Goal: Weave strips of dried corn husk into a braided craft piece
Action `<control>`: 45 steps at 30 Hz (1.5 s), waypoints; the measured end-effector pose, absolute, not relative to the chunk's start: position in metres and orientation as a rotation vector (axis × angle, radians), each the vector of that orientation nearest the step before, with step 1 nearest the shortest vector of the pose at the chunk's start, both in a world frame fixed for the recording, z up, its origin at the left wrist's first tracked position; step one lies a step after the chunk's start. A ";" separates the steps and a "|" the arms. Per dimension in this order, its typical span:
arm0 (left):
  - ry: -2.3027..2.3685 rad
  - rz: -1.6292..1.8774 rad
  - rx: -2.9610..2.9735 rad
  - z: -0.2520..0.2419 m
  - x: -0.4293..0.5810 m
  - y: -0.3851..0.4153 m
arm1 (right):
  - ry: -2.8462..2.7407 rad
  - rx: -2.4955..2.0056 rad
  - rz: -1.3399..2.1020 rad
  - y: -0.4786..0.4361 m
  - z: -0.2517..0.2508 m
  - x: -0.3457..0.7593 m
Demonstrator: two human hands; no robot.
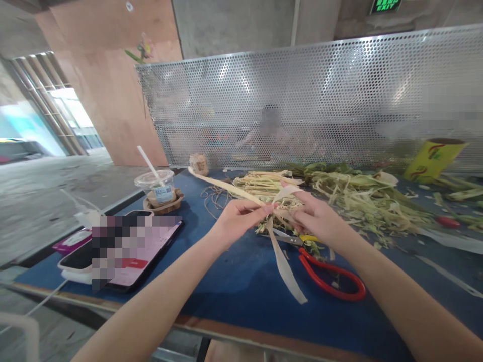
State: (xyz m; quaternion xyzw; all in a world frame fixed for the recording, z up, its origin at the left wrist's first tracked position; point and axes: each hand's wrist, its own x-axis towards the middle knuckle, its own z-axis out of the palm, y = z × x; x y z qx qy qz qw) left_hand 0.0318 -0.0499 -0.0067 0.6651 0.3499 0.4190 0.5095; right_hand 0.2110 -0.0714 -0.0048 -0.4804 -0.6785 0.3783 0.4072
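Note:
My left hand (239, 221) is closed, thumb and fingers pinching a long pale yellow stalk (222, 184) that slants up and away to the left. Facing it, my right hand (315, 213) has its fingers bent round a whitish, translucent strip (289, 192) at the stalk's near end. A tail of strip (287, 271) hangs toward me over the table. Just below my hands lie scissors with red handles (350, 294), their blades partly under plant scraps. Behind my hands is a pile of similar pale stalks (260, 181). My fingers hide the exact joining point.
Leafy scraps (358, 201) spread over the blue table (234, 296) to the right, beside a yellow tube (433, 160). Left are a lidded cup with a straw (160, 188), a phone (151, 261) and cables. A perforated metal screen (226, 100) stands behind; a person shows through it.

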 end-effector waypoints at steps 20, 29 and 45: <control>0.320 0.585 1.500 -0.008 0.036 -0.052 | -1.727 -1.115 1.251 -0.064 -0.012 0.209; 0.472 0.897 1.413 -0.013 0.035 -0.049 | -1.687 -1.255 0.573 -0.068 -0.002 0.216; 0.708 1.079 1.515 -0.012 0.039 -0.049 | -2.033 -1.116 0.751 -0.080 -0.013 0.197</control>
